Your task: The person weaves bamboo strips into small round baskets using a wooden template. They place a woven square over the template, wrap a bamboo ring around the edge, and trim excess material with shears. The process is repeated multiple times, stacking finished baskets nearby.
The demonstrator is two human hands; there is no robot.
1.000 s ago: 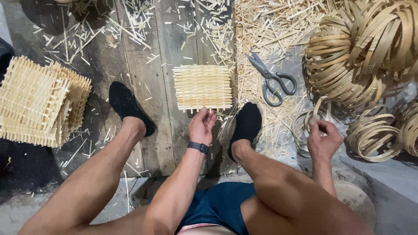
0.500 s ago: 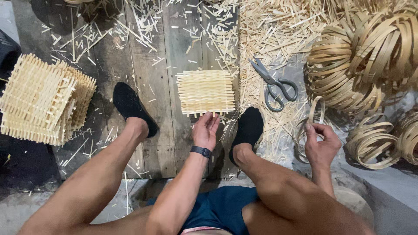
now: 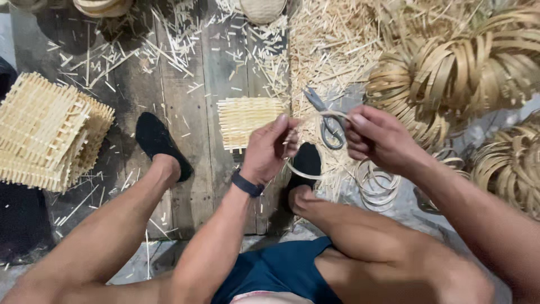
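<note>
- Both hands up over the woven mat (image 3: 247, 121), sharing one thin bamboo strip (image 3: 306, 171) bent into a loop
- Left hand (image 3: 270, 149) just right of the mat, fingers curled and pinching the strip near its upper end
- Right hand (image 3: 379, 138) further right of the mat, thumb and fingers closed on the strip's other end
- Loop hanging between the two hands, dipping down in front of the black shoe (image 3: 306, 166) right of the mat
- Step in hand, by the look of it: curving the strip and bringing its ends together, loop not yet closed
- Next move likely calling for a steady pinch and even bending, since such a thin, springy sliver could snap back or kink
- Mat itself flat, pale, square, of crossed slats with bristly ends, lying on dark worn planks (image 3: 185, 73)
- Scissors (image 3: 326, 121) right of the mat, half hidden behind the hands
- Coils of flat tan strip (image 3: 461, 67) far right of the mat, glossy and tightly wound
- Stack of finished mats (image 3: 48, 132) far left of the mat, rough-edged
- Pale offcuts (image 3: 332, 50) scattered above and right of the mat
</note>
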